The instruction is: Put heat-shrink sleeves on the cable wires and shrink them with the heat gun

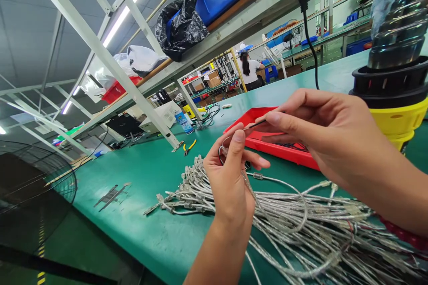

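Carefully, the right hand [321, 120] pinches a short black sleeve [259, 123] between thumb and forefinger, above the red tray [287, 153]; the left hand [230, 173], upright, clamps a thin wire [246, 128] meeting it. Curled fingers partly hide the wire's lower run. Silvery cables [294, 213] cover the table's [143, 191] near edge.

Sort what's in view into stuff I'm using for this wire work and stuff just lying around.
Seemingly in use:
- thin wire, pinched between left hand and right hand
- silvery cables beneath your hands
- probably the red tray

Probably just lying about:
- yellow-handled pliers
- blue can
- black plastic bag on the shelf
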A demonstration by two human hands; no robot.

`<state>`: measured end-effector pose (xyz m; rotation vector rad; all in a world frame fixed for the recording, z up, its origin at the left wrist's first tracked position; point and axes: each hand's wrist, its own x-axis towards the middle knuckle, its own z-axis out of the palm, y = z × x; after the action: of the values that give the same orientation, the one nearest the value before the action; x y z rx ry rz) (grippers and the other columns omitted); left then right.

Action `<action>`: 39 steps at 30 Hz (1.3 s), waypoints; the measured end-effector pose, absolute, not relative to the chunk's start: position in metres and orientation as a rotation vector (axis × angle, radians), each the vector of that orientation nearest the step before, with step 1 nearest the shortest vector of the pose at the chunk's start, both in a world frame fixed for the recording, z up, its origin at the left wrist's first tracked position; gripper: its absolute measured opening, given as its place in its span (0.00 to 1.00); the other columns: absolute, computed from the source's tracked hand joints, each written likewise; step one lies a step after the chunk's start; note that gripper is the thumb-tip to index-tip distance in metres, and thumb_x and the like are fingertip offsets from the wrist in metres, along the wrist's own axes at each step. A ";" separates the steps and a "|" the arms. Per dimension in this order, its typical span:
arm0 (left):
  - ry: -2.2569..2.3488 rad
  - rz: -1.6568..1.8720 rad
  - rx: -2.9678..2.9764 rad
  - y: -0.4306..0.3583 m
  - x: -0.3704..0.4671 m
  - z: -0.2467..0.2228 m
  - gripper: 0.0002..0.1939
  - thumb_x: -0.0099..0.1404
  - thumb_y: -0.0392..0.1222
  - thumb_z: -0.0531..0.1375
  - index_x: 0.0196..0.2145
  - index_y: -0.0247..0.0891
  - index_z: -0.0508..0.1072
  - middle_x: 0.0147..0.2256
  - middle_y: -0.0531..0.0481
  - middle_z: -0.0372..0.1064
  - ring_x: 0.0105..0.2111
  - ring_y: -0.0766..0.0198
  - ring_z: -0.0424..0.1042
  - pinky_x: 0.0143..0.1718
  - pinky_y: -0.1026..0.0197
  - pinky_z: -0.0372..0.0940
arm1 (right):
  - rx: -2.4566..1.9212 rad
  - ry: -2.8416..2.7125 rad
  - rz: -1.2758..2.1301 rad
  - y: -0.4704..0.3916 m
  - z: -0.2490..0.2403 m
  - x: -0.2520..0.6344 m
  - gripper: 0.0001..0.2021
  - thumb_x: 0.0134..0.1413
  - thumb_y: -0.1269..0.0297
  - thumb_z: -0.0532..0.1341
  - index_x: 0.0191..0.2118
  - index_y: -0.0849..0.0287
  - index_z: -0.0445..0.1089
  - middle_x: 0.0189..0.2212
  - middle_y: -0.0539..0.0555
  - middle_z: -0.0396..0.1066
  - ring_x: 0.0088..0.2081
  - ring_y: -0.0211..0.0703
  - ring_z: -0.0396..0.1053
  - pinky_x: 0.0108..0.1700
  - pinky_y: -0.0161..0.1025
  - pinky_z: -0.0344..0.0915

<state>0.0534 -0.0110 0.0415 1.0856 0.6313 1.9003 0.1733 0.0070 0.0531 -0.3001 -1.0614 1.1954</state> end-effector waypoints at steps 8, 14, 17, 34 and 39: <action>0.652 1.930 1.127 -0.010 0.055 0.041 0.02 0.57 0.43 0.70 0.27 0.45 0.83 0.26 0.55 0.80 0.13 0.74 0.71 0.15 0.78 0.62 | -0.320 -1.110 1.129 0.004 0.053 0.174 0.07 0.43 0.71 0.73 0.24 0.60 0.75 0.21 0.45 0.76 0.24 0.29 0.75 0.29 0.21 0.74; 0.625 1.878 1.096 -0.011 0.054 0.039 0.03 0.60 0.40 0.69 0.28 0.44 0.82 0.26 0.56 0.79 0.14 0.76 0.71 0.18 0.78 0.64 | -0.321 -1.107 1.084 0.003 0.050 0.171 0.07 0.43 0.70 0.73 0.23 0.57 0.76 0.22 0.45 0.77 0.26 0.31 0.77 0.31 0.20 0.74; 0.582 1.837 1.092 -0.009 0.054 0.037 0.03 0.61 0.41 0.68 0.29 0.44 0.82 0.25 0.56 0.79 0.16 0.75 0.72 0.20 0.78 0.65 | -0.333 -1.136 1.082 0.004 0.048 0.171 0.05 0.43 0.68 0.73 0.25 0.56 0.77 0.25 0.47 0.79 0.29 0.33 0.78 0.33 0.23 0.75; 0.873 1.486 1.367 -0.011 0.056 0.030 0.34 0.66 0.69 0.51 0.18 0.37 0.63 0.10 0.58 0.48 0.10 0.75 0.43 0.10 0.68 0.36 | -0.460 -1.207 1.000 0.021 0.054 0.187 0.12 0.37 0.59 0.76 0.26 0.58 0.76 0.25 0.51 0.77 0.29 0.40 0.76 0.33 0.34 0.76; 0.817 1.346 1.374 -0.011 0.057 0.030 0.36 0.63 0.73 0.49 0.14 0.39 0.55 0.10 0.59 0.42 0.10 0.76 0.39 0.12 0.66 0.34 | -0.437 -1.219 1.101 0.023 0.055 0.190 0.13 0.31 0.62 0.78 0.25 0.58 0.77 0.23 0.49 0.76 0.24 0.36 0.73 0.26 0.31 0.72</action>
<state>0.0572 -0.0108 0.0304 1.3741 0.8166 1.3457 0.1902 0.0232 0.0551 -0.4375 -1.2194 1.1009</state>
